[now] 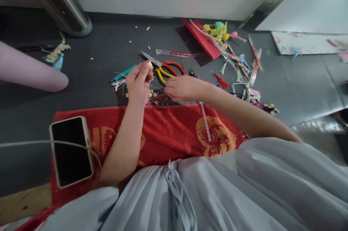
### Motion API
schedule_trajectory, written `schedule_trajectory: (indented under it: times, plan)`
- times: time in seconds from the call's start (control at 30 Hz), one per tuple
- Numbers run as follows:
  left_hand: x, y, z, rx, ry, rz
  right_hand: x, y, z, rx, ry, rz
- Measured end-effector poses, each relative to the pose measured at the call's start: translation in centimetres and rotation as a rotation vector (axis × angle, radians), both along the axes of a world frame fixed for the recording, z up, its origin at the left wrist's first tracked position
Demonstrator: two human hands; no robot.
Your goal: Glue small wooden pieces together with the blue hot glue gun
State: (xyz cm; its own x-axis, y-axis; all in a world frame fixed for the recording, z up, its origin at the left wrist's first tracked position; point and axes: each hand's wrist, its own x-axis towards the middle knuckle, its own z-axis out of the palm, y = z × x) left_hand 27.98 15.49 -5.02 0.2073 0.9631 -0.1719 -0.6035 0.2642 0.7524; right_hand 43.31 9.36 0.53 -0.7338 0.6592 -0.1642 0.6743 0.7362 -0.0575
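Sitting over grey fabric (217, 194) and red towel (163, 133), left hand (138, 84) pinching a small pale bit (149, 65) up at fingertip level, right hand (181, 88) curling loosely near yellow pliers (163, 75) — probably worth keeping that pinch steady, wrists resting low.

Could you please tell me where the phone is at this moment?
In the head view, the phone lies screen-up at lower left, on the left end of the red towel, beside the left forearm, with a white cable across it.
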Motion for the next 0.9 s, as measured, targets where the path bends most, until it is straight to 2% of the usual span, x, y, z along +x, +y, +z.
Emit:
schedule_trajectory:
  times: [0.17, 0.27, 0.33, 0.43, 0.67, 0.9]
  plan:
    - [0.2, -0.5, 0.2, 0.05, 0.052, -0.024, 0.1, 0.6, -0.1, 0.027, 0.68, -0.432]
    - [0.2, -1.0, 0.6, 0.056, 0.065, -0.026, -0.8, 0.5, -0.5, -0.049, 0.953, -0.609]
    - [0.2, -1.2, 0.7, 0.067, 0.075, -0.018, -1.3, 0.4, -0.9, -0.087, 1.073, -0.675]
    - [0.2, -1.2, 0.3, 0.155, 0.08, -0.03, -1.6, 0.3, -1.4, -0.084, 1.18, -0.694]
    - [0.3, -0.8, -1.5, 0.461, 0.097, -0.085, -1.5, 0.4, -1.8, -0.012, 1.212, -0.616]
    - [0.3, -0.7, -1.7, 0.56, 0.127, -0.064, -1.6, 0.5, -1.7, 0.064, 1.143, -0.576]
